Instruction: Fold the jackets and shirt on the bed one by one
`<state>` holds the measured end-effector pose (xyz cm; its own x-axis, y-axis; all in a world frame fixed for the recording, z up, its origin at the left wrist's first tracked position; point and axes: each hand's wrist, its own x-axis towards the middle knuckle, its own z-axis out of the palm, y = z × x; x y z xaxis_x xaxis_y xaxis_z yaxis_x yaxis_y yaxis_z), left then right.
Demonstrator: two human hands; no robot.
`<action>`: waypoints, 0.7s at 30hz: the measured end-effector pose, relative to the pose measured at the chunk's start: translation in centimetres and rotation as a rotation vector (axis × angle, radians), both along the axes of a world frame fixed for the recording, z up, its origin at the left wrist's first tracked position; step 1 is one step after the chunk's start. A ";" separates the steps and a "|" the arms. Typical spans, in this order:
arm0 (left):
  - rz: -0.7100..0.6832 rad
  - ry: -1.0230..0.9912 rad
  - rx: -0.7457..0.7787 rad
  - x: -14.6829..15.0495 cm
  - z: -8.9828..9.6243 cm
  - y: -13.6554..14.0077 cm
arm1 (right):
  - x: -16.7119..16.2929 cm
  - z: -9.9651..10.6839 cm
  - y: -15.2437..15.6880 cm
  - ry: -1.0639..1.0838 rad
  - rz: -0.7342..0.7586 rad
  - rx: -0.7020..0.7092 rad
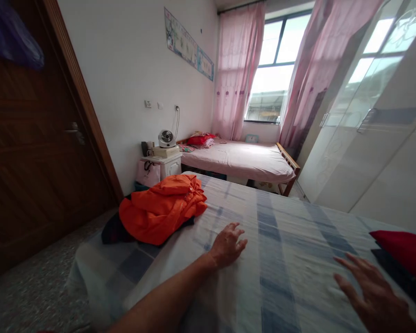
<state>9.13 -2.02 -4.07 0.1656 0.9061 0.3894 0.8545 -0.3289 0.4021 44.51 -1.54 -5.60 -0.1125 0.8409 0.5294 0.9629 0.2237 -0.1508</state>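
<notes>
My left hand (228, 245) is over the near bed, fingers apart and slightly curled, holding nothing. Beneath both hands lies a blue-and-white checked bedsheet (242, 282); whether either palm touches it I cannot tell. To the right, my right hand (369, 289) is open with fingers spread, a little blurred. Beyond my left hand, a crumpled orange garment (162, 208) rests on top of a dark cloth (114, 231) at the bed's left edge. Close to my right hand is a red folded cloth (402, 249) on dark fabric, cut off by the frame's edge.
A second bed (242, 159) with a pink sheet stands below the curtained window. Left of it, a small fan (167, 138) sits atop a white bedside cabinet (171, 167). A brown door (38, 148) is at left, a glossy white wardrobe (377, 162) at right.
</notes>
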 end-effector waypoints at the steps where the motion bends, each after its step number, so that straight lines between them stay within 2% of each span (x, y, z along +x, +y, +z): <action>1: 0.021 -0.003 0.026 -0.7 1.0 -0.3 | -1.4 -0.4 -0.3 0.004 0.014 -0.019; 4: 0.172 -0.014 0.118 -4.4 4.3 -1.3 | -3.0 -1.6 -0.9 0.012 0.000 -0.094; 7: 0.417 -0.034 0.184 -9.8 7.0 -1.5 | -2.2 -2.8 -0.7 0.039 -0.047 -0.207; 9: 0.552 -0.052 0.175 -13.3 8.0 -1.3 | -1.7 -3.6 -0.4 0.057 -0.051 -0.242; 11: 0.630 -0.069 0.128 -16.0 8.4 -0.8 | -1.5 -4.0 -0.3 0.059 -0.037 -0.219; 13: 0.653 -0.094 0.071 -17.6 8.5 -0.3 | -1.7 -4.2 -0.2 0.050 -0.018 -0.181; 16: 0.633 -0.171 0.018 -18.4 9.0 0.5 | -2.3 -3.9 -0.5 0.042 -0.020 -0.151; 19: 0.556 -0.305 0.013 -17.3 10.7 1.1 | -2.7 -3.6 -0.8 0.036 -0.034 -0.145; 21: 0.455 -0.409 0.039 -15.4 12.4 1.3 | -2.8 -3.5 -0.9 0.029 -0.033 -0.141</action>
<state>-6.25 -0.72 8.38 -0.4047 0.8344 0.3742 0.6915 0.0115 0.7223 41.72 -2.41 -9.10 -0.0694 0.9102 0.4083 0.9642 0.1662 -0.2065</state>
